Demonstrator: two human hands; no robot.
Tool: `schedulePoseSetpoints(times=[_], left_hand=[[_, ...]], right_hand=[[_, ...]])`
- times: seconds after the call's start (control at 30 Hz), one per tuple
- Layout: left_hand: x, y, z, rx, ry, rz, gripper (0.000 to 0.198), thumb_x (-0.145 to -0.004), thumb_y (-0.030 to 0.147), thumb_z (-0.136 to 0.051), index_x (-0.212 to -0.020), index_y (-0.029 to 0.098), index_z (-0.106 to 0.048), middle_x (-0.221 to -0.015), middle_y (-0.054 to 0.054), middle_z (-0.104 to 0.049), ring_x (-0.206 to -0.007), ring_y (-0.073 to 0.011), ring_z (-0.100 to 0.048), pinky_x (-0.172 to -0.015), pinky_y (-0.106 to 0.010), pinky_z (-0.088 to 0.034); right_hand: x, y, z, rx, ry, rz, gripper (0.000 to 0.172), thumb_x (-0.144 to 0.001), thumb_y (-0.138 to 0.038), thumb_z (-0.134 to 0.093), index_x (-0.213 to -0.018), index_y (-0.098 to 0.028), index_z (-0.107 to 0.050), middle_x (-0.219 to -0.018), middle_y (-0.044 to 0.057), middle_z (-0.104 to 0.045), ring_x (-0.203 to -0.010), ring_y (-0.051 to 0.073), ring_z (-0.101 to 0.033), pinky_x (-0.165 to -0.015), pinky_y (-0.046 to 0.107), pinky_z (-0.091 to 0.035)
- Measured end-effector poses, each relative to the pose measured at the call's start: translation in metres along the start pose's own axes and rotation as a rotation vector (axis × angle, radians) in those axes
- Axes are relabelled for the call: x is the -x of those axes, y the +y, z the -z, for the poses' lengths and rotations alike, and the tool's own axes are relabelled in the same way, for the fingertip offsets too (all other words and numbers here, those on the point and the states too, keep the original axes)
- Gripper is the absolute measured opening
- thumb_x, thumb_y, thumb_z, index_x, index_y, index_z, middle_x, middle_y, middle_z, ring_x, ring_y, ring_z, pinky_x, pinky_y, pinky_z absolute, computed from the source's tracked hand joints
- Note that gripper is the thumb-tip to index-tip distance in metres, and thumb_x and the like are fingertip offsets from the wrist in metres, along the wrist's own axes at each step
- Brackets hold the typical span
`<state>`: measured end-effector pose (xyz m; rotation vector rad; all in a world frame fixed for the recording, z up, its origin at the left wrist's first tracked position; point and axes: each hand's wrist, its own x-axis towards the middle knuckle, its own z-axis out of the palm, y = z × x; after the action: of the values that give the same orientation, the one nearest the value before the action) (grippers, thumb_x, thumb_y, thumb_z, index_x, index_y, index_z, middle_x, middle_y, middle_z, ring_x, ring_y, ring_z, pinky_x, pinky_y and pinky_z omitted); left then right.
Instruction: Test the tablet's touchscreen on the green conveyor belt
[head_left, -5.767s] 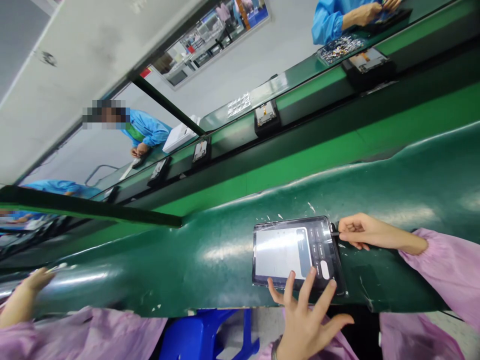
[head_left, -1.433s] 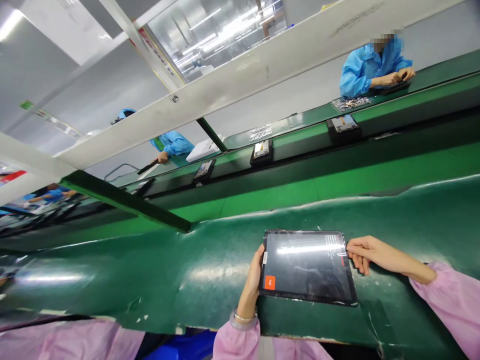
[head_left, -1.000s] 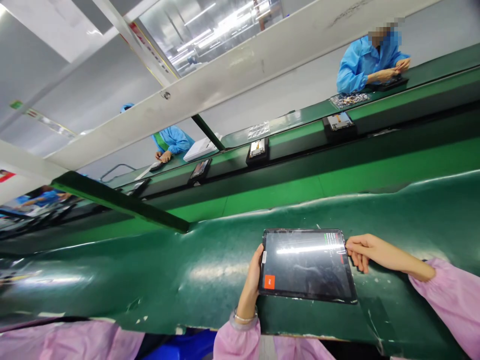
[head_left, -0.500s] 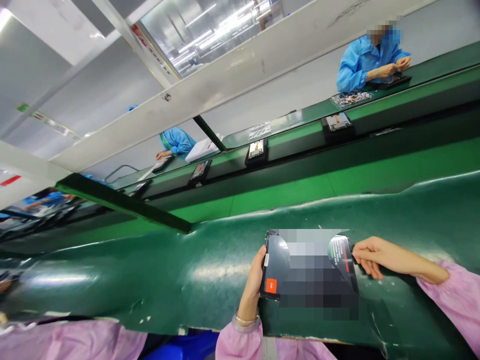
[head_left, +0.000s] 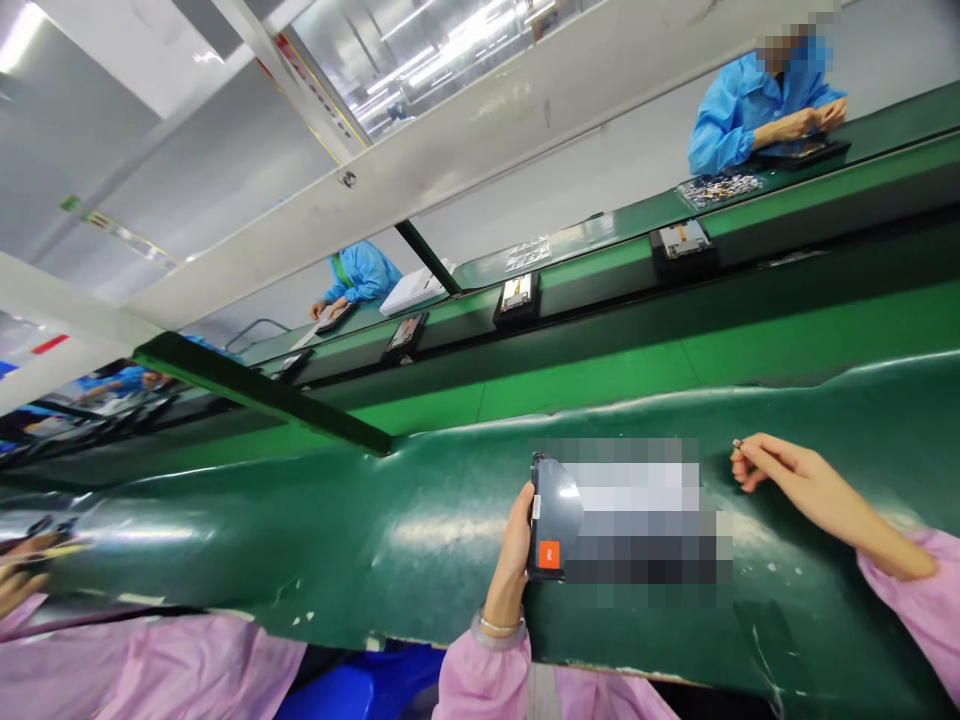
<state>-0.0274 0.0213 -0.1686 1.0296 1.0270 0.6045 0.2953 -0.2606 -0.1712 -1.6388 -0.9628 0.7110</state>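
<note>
Near the front edge of the green belt (head_left: 300, 540) lies the tablet (head_left: 551, 510), its screen mostly blurred out so I cannot tell what it shows. My left hand (head_left: 514, 555) grips its left edge, thumb on the face just beside an orange sticker (head_left: 549, 555). My right hand (head_left: 780, 475) is off the tablet, just past its far right corner, fingers curled and pinched on something tiny and dark that I cannot make out. Across the far bench (head_left: 600, 235), a person in a blue coat (head_left: 739, 105) works over another device, with dark trays (head_left: 682, 245) spaced along that edge.
</note>
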Motion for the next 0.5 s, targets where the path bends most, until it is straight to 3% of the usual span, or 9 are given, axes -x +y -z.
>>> schedulePoseSetpoints(times=[0.1, 0.2, 0.3, 0.5], left_hand=[[0.000, -0.002, -0.001, 0.008, 0.010, -0.014, 0.062, -0.065, 0.071, -0.089, -0.094, 0.016, -0.080, -0.089, -0.004, -0.077, -0.089, -0.0244, -0.068, -0.085, -0.032, -0.053], [-0.001, -0.004, 0.000, 0.010, 0.022, -0.020, 0.062, -0.066, 0.069, -0.089, -0.096, 0.016, -0.080, -0.094, -0.005, -0.078, -0.097, -0.0264, -0.070, -0.092, -0.033, -0.054], [-0.002, -0.005, 0.001, 0.013, 0.014, -0.010, 0.058, -0.068, 0.066, -0.088, -0.094, 0.016, -0.079, -0.091, -0.004, -0.077, -0.098, -0.0271, -0.070, -0.094, -0.034, -0.054], [-0.001, -0.004, -0.001, 0.030, 0.013, -0.024, 0.055, -0.069, 0.064, -0.088, -0.093, 0.015, -0.078, -0.093, -0.005, -0.078, -0.105, -0.0299, -0.071, -0.097, -0.036, -0.055]], right_hand=[[0.005, -0.005, -0.031, 0.078, 0.078, 0.192, 0.048, -0.117, -0.067, -0.048, -0.114, -0.025, -0.070, -0.118, 0.006, -0.066, -0.112, 0.026, -0.061, -0.102, 0.035, -0.046], [0.012, -0.009, -0.050, 0.129, 0.051, 0.368, 0.033, -0.121, -0.054, -0.046, -0.122, -0.030, -0.068, -0.127, 0.001, -0.063, -0.120, 0.023, -0.058, -0.107, 0.033, -0.042], [0.017, -0.009, -0.052, 0.175, 0.042, 0.468, 0.023, -0.123, -0.041, -0.044, -0.130, -0.033, -0.065, -0.133, 0.000, -0.061, -0.126, 0.020, -0.055, -0.112, 0.030, -0.040], [0.023, -0.008, -0.050, 0.292, 0.004, 0.593, 0.030, -0.124, -0.035, -0.042, -0.146, -0.034, -0.062, -0.139, 0.005, -0.060, -0.130, 0.024, -0.054, -0.111, 0.035, -0.046]])
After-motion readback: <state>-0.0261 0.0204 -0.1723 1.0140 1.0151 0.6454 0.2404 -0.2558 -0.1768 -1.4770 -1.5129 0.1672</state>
